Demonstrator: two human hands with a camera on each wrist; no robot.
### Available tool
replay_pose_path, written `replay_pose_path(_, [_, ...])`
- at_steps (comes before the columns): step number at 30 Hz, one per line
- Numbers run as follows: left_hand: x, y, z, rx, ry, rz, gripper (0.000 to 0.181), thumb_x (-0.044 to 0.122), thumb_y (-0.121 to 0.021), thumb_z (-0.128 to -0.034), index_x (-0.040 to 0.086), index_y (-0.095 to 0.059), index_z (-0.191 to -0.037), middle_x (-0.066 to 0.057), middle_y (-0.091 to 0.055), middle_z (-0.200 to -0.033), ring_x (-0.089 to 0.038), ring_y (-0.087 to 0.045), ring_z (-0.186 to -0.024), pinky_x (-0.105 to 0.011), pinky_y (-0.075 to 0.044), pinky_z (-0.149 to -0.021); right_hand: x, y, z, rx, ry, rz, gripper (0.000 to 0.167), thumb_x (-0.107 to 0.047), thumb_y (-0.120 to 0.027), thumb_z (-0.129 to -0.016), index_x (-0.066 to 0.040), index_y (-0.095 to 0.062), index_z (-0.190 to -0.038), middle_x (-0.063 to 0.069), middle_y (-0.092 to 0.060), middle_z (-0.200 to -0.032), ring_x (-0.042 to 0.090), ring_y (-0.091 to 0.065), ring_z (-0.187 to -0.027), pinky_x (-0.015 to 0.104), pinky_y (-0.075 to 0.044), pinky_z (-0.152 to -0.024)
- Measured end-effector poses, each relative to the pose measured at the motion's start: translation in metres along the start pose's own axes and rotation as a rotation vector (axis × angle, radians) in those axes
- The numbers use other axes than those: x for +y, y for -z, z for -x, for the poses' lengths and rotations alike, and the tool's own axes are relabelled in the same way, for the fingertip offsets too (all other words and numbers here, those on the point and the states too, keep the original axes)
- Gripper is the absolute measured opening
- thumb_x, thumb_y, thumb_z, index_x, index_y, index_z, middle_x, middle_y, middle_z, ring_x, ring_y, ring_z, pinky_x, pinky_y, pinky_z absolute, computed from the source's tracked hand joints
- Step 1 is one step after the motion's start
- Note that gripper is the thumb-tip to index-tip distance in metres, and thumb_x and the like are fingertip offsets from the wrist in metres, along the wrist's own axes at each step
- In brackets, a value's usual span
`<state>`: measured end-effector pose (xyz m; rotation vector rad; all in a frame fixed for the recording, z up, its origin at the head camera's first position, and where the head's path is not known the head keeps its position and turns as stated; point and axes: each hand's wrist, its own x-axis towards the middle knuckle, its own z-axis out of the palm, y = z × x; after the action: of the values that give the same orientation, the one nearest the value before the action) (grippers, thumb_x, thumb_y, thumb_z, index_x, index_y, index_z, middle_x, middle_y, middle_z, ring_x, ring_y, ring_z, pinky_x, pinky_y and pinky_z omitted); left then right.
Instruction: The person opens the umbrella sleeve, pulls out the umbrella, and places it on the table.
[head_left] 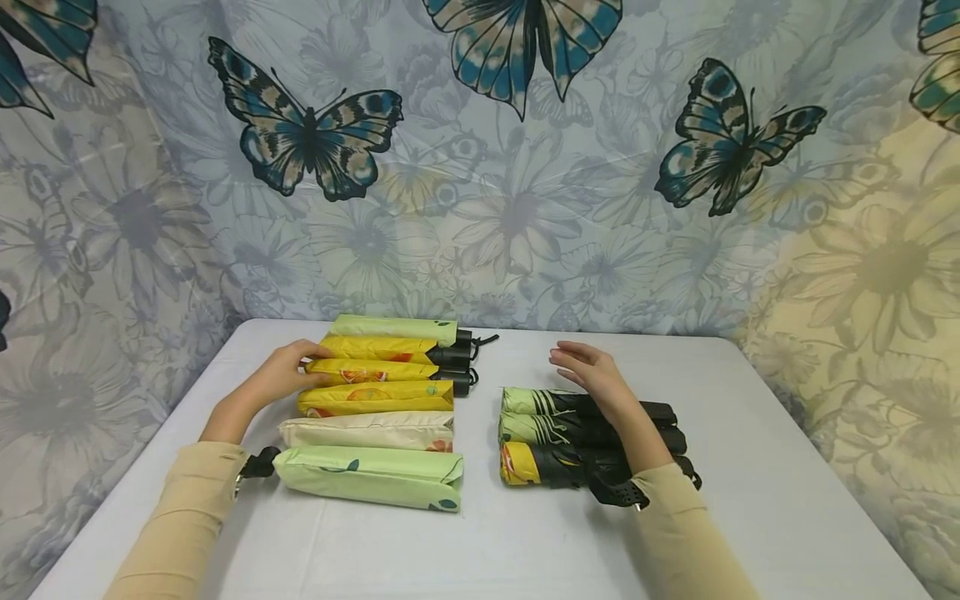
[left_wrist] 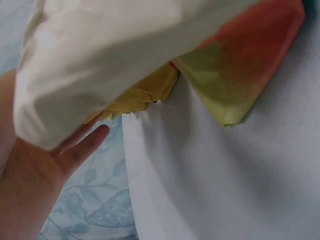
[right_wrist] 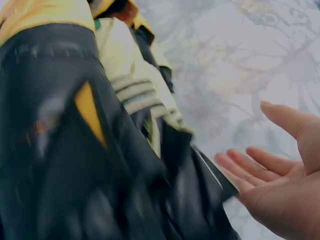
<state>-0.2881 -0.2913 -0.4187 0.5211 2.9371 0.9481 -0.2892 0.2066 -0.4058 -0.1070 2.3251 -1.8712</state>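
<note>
Folded umbrellas lie in two groups. At the left, my left hand touches the left ends of two yellow umbrellas, the rear one and the one before it. Its fingers look relaxed in the left wrist view, partly behind a cream umbrella. My right hand hovers over the back of the right group, fingers spread loosely and holding nothing. Below it are two green-and-black umbrellas, one behind the other, and a yellow-and-black umbrella in front.
Behind the yellow pair lies a light green umbrella. In front come another yellow one, the cream one and a larger light green one. The white table meets a butterfly-patterned cloth at its back edge.
</note>
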Motion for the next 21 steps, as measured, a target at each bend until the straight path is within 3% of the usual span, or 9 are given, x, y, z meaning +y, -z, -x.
replay_pose_path(7, [0.0, -0.003, 0.0, 0.023, -0.024, -0.004, 0.04, 0.014, -0.073, -0.0874, -0.002, -0.063, -0.123, -0.022, -0.059, -0.12, -0.04, -0.056, -0.111, -0.053, -0.052, -0.09, -0.003, -0.029, -0.009, -0.018, -0.027, -0.021, 0.058, -0.024, -0.061, -0.097, 0.0, -0.04, -0.146, 0.021, -0.047, -0.147, 0.034, -0.047, -0.136, 0.041, -0.042, -0.114])
replay_pose_path(21, [-0.005, -0.004, -0.003, -0.002, 0.007, 0.009, 0.04, 0.009, -0.073, -0.0866, 0.0, -0.062, -0.124, -0.021, -0.057, -0.122, -0.04, -0.054, -0.113, -0.057, -0.05, -0.096, -0.012, -0.078, -0.02, -0.046, -0.056, -0.039, 0.057, -0.025, -0.064, -0.096, -0.001, -0.043, -0.144, 0.021, -0.052, -0.142, 0.034, -0.051, -0.133, 0.042, -0.043, -0.113])
